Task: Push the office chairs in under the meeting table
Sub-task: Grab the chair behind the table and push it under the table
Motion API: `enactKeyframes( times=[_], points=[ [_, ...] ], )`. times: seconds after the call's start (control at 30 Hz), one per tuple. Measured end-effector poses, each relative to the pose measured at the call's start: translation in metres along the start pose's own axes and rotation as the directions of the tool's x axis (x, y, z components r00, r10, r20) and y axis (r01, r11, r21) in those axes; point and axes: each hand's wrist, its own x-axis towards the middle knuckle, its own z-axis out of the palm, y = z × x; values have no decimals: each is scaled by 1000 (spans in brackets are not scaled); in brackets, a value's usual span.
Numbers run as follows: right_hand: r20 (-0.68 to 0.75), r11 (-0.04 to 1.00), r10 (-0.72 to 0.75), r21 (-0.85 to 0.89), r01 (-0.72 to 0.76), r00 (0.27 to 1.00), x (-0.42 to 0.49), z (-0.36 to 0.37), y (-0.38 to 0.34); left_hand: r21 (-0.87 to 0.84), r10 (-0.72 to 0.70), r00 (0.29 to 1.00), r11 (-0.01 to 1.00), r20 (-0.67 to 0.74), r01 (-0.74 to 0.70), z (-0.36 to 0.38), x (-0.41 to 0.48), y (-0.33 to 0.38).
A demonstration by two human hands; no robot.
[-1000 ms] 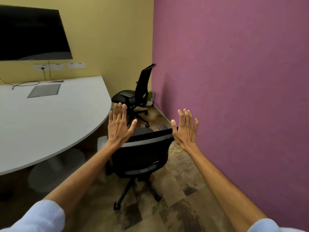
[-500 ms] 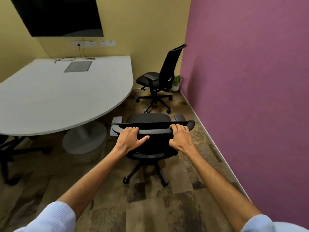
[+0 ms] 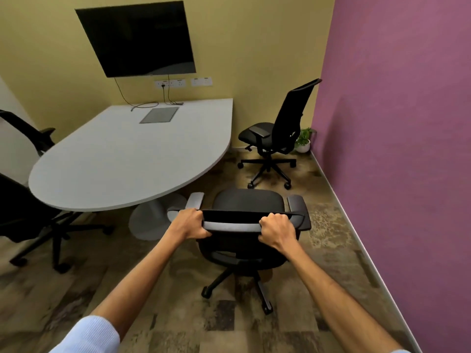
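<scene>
Now 2 hands point(image 3: 190, 224) point(image 3: 277, 229) grip 1 of 4 chairs point(image 3: 248, 203).

text: none legible | labels: none | brands: none | numbers: none

A dark wall-mounted screen point(image 3: 137, 38) hangs on the yellow wall point(image 3: 254, 47). The right wall point(image 3: 395, 123) is purple. Mottled brown carpet tiles point(image 3: 178, 314) cover the floor.

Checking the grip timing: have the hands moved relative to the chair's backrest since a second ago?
Yes. Both the left hand and right hand dropped onto the backrest, now gripping it.
</scene>
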Motion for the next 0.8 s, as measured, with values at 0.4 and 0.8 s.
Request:
enactKeyframes(
  times=[0.4,0.8],
  points=[
    [10,989,-145,-37,145,989,88,10,94,-40,-203,971,979,-130,199,22,78,34],
    [38,946,-321,-27,322,946,219,24,208,-71,-367,919,930,-146,361,16,198,74]
  ],
)
